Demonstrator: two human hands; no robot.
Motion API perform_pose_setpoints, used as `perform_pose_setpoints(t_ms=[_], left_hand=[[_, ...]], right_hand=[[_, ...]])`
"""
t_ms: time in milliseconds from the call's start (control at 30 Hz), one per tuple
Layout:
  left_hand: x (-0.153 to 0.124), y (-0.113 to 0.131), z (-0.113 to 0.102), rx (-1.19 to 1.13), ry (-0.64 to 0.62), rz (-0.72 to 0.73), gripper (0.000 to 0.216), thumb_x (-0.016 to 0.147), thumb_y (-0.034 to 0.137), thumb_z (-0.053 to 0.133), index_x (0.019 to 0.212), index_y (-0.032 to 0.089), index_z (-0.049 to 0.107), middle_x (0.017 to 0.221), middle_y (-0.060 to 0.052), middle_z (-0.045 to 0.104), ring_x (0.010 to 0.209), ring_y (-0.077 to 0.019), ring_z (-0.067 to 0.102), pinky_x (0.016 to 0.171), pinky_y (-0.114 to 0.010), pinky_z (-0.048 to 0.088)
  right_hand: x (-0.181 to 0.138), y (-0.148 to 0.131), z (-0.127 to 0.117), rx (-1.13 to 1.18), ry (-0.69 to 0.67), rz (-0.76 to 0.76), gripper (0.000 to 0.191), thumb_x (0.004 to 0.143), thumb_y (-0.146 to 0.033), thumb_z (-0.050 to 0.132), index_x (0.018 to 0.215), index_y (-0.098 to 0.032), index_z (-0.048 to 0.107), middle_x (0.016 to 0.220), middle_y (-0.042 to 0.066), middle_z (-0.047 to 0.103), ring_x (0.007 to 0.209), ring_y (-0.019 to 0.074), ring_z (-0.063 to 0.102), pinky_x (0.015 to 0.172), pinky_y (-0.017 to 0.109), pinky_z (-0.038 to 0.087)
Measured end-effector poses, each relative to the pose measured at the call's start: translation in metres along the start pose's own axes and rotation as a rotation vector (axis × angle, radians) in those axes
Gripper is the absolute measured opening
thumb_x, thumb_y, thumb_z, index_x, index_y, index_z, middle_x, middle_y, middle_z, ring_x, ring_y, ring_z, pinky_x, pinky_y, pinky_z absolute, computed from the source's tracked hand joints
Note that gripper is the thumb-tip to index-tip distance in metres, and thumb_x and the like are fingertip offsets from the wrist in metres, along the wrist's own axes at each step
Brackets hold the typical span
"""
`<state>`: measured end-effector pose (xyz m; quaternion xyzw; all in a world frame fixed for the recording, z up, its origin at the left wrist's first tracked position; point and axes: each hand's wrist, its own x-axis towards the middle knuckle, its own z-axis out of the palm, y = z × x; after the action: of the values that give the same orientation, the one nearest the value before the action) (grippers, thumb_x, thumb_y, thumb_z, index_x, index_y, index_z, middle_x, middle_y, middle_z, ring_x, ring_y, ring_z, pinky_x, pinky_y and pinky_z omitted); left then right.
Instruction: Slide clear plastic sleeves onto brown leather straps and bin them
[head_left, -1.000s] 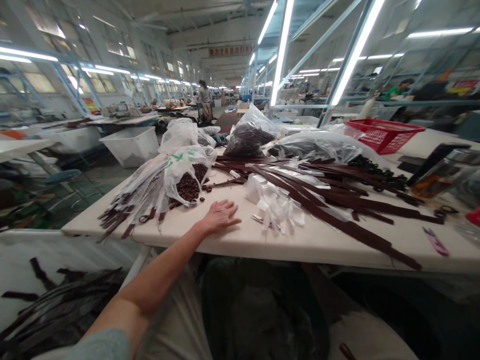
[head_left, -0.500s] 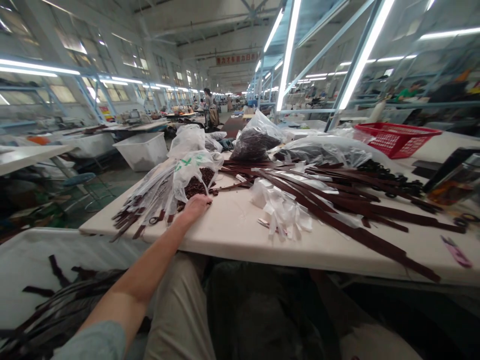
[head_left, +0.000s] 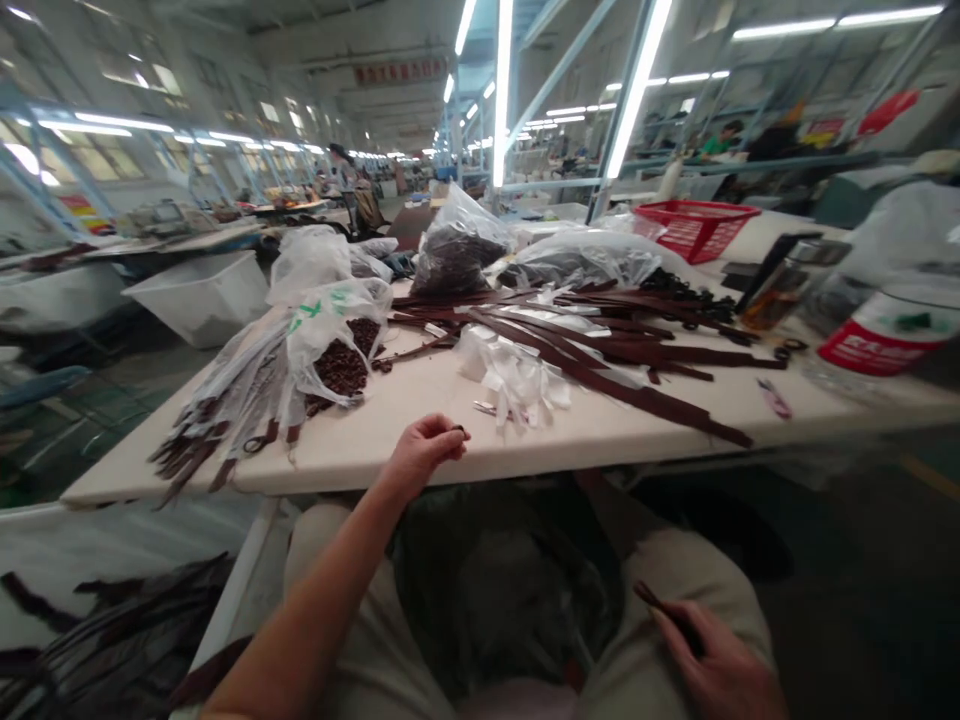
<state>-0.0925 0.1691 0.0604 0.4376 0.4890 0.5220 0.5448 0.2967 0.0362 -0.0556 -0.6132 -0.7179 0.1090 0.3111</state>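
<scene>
Just above the table's front edge, my left hand pinches a small dark piece between thumb and fingertips. Low on the right, over my thigh, my right hand is closed on a dark brown strap; most of the strap is hidden by the hand. Left of my left hand, an opened plastic bag spills many small brown pieces. Long brown straps fan out across the table to the right, with white paper slips among them.
Brown straps in clear plastic hang over the table's left edge. Small scissors lie by the slips, pink-handled snips farther right. Filled bags, a red basket, a bottle and a large jar stand behind.
My left hand has moved right and toward me, away from the bag's opening, with a small dark piece in its fingers. My right hand has come into view with a strap. The view has turned right.
</scene>
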Motion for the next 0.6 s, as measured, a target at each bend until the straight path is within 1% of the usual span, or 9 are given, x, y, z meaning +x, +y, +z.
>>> perform_pose_setpoints(t_ms=[33,100,167,267,333,400,500,600], left_hand=[[-0.013,-0.011,0.016,-0.159,-0.025,-0.072,0.036,0.062,0.039,0.083,0.071,0.015,0.058,0.077,-0.004,0.070,0.057,-0.0088,0.059,0.057,-0.020,0.049],[-0.034,-0.033,0.041,-0.337,-0.046,-0.204,0.038,0.058,0.037,0.087,0.067,0.014,0.057,0.071,-0.002,0.068,0.053,-0.0058,0.055,0.053,-0.016,0.046],[-0.047,-0.050,0.057,-0.418,-0.067,-0.325,0.040,0.056,0.036,0.089,0.067,0.014,0.058,0.068,-0.002,0.067,0.051,-0.0048,0.053,0.050,-0.015,0.044],[-0.055,-0.066,0.068,-0.436,-0.135,-0.445,0.039,0.054,0.034,0.091,0.069,0.013,0.061,0.069,-0.003,0.067,0.051,-0.0044,0.053,0.050,-0.014,0.045],[-0.058,-0.069,0.072,-0.425,-0.177,-0.466,0.037,0.055,0.033,0.090,0.070,0.012,0.063,0.069,-0.003,0.068,0.050,-0.0044,0.053,0.050,-0.014,0.045],[-0.062,-0.068,0.074,-0.407,-0.209,-0.466,0.036,0.057,0.033,0.089,0.070,0.012,0.064,0.069,-0.003,0.068,0.050,-0.0047,0.053,0.050,-0.015,0.045],[-0.068,-0.064,0.077,-0.388,-0.240,-0.456,0.035,0.057,0.032,0.089,0.069,0.012,0.063,0.067,-0.002,0.067,0.049,-0.0053,0.053,0.050,-0.017,0.044],[-0.072,-0.061,0.079,-0.363,-0.245,-0.426,0.035,0.057,0.033,0.088,0.066,0.013,0.061,0.063,0.000,0.064,0.049,-0.0063,0.053,0.050,-0.018,0.043]], right_hand=[[0.003,-0.012,-0.004,-0.015,0.016,0.002,0.024,0.089,-0.043,0.053,0.084,-0.025,0.069,0.072,0.000,0.072,0.058,0.0168,0.068,0.056,0.025,0.053],[0.010,-0.038,-0.012,0.002,0.006,-0.032,0.023,0.092,-0.040,0.053,0.084,-0.024,0.067,0.075,0.001,0.071,0.065,0.0169,0.068,0.060,0.026,0.051],[0.020,-0.067,-0.019,0.030,0.022,-0.078,0.019,0.092,-0.036,0.054,0.086,-0.023,0.066,0.073,0.001,0.069,0.065,0.0161,0.066,0.062,0.026,0.049],[0.037,-0.106,-0.025,0.099,0.048,-0.144,0.014,0.093,-0.028,0.055,0.087,-0.021,0.065,0.071,0.001,0.066,0.065,0.0146,0.063,0.062,0.026,0.047],[0.046,-0.125,-0.024,0.126,0.047,-0.170,0.012,0.093,-0.025,0.055,0.088,-0.021,0.065,0.072,0.002,0.065,0.068,0.0148,0.062,0.064,0.026,0.046],[0.054,-0.137,-0.019,0.146,0.032,-0.180,0.011,0.093,-0.023,0.055,0.089,-0.020,0.064,0.074,0.002,0.064,0.070,0.0151,0.061,0.065,0.027,0.045],[0.059,-0.146,-0.009,0.159,0.010,-0.192,0.010,0.092,-0.023,0.055,0.088,-0.020,0.064,0.075,0.002,0.064,0.070,0.0146,0.060,0.066,0.026,0.044],[0.058,-0.148,-0.001,0.137,-0.012,-0.209,0.011,0.093,-0.023,0.055,0.087,-0.019,0.064,0.075,0.002,0.063,0.069,0.0143,0.060,0.064,0.026,0.042]])
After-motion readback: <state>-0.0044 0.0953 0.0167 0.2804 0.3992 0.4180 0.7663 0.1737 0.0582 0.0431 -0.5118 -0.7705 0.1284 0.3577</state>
